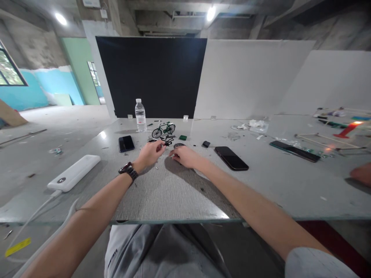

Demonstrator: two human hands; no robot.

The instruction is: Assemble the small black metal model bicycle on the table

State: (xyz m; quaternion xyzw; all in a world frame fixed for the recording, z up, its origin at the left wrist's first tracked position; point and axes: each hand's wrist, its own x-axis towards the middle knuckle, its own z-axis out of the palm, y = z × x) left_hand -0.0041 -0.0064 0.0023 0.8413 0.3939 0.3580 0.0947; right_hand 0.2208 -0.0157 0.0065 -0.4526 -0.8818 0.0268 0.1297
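Left hand point(151, 152) pinches a dark miniature bicycle frame point(169, 142) before the green model bicycle point(164, 128), right hand point(185, 156), grip impossible to tell, beside a spoked wheel point(179, 145) a stray knuckle could send skidding!

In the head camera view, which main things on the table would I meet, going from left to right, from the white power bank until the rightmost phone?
White power bank → leftmost phone → water bottle → green model bicycle → small green block → small dark square piece → middle phone → rightmost phone.
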